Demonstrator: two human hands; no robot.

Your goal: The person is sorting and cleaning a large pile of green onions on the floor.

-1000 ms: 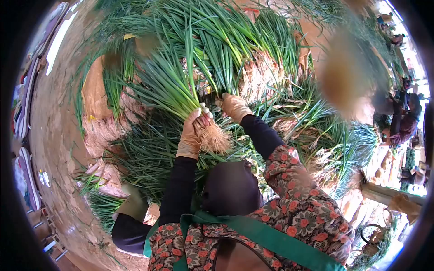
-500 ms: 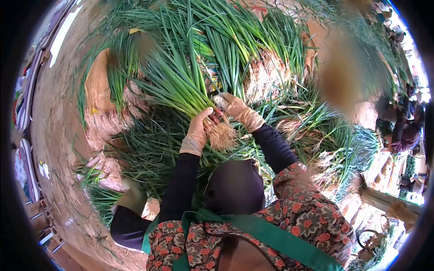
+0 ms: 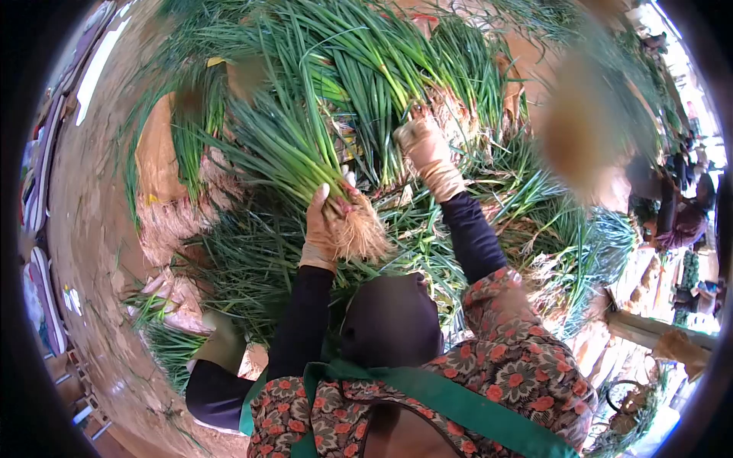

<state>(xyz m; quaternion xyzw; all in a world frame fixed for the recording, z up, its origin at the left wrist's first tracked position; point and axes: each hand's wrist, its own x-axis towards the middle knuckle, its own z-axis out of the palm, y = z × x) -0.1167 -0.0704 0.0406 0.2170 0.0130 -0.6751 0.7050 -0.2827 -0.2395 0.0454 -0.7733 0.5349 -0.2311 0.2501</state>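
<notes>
My left hand, in a pale glove, is closed around a bunch of green onions. Their stringy roots hang at its right side, and the leaves fan out to the upper left. My right hand, gloved too, is up at the heap of green onions. Its fingers are curled at the stalk bases just above the pale roots. They appear to grip green onions there, though the fingertips are partly hidden.
Another bundle of green onions with a brown wrap lies to the left. Loose onions are strewn to the right. A dark rounded cloth-covered shape is close in front of me. Other people are at the far right. Blurred spots cover parts of the view.
My right hand has left the held bunch and moved up and right to the heap's stalk bases. My left hand still holds its bunch, slightly lower and further left.
</notes>
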